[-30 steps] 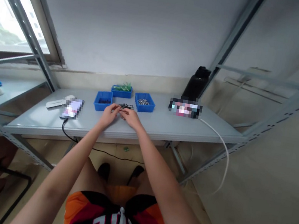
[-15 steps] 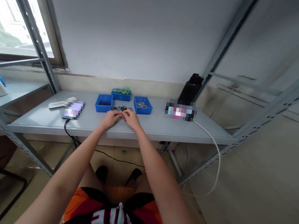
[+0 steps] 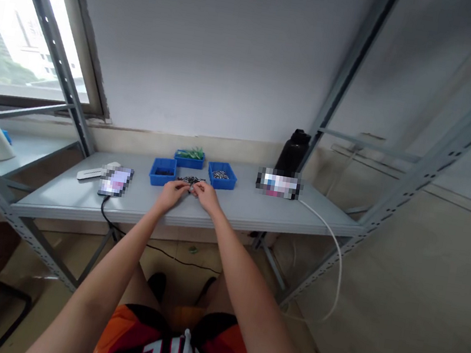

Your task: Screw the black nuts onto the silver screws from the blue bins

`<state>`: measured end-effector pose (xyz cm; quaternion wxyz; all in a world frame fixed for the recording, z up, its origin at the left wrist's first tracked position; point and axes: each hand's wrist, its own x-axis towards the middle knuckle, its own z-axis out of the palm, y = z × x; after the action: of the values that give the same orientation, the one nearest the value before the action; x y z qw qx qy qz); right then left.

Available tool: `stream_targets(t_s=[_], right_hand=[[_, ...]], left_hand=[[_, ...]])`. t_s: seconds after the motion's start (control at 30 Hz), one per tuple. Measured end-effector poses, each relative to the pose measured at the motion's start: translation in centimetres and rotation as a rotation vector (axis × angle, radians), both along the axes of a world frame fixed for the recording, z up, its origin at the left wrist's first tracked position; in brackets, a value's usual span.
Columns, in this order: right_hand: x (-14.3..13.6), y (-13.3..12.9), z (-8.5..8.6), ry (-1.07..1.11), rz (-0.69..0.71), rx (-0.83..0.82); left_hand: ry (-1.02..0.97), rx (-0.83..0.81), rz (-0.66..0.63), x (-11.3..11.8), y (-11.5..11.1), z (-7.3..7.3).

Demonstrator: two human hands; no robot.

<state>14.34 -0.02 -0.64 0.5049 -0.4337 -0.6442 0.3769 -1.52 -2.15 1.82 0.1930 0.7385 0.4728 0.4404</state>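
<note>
My left hand point(image 3: 174, 193) and my right hand point(image 3: 206, 196) are close together over the shelf table, fingers pinched toward each other. What sits between the fingertips is too small to make out. Just behind them lies a loose pile of small dark and silvery parts point(image 3: 191, 181). To the left of the pile stands a blue bin point(image 3: 161, 181) with dark small pieces in it. On its right, another blue bin point(image 3: 222, 184) contains small silvery pieces. A third blue bin point(image 3: 188, 163) behind the pile holds green strips point(image 3: 193, 153).
A phone with a blurred screen point(image 3: 115, 181) and a white flat object point(image 3: 91, 174) lie at the left, a black cable point(image 3: 105, 211) hanging down. At the right, a black bottle point(image 3: 293, 153) stands behind another blurred device point(image 3: 278, 183) with a white cable point(image 3: 340, 265). Metal posts frame both sides.
The camera view has tilted up a little, so the table sits lower in the picture. My fingertips have moved slightly apart, still pinched near the pile.
</note>
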Motion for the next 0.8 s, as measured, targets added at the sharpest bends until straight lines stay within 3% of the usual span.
stream_targets(t_s=[0.23,0.4,0.8], right_hand=[[-0.16,-0.62,0.07,-0.161,0.051,0.042],[-0.2,-0.78,0.2,-0.149,0.002,0.027],[-0.08,-0.64,0.32,-0.078,-0.024,0.0]], left_hand=[[-0.121,-0.009,0.015,0.04,-0.13,0.09],[-0.23,-0.147,-0.034,0.05,0.13,-0.41],[-0.074,-0.043,-0.041,-0.18,0.21,-0.39]])
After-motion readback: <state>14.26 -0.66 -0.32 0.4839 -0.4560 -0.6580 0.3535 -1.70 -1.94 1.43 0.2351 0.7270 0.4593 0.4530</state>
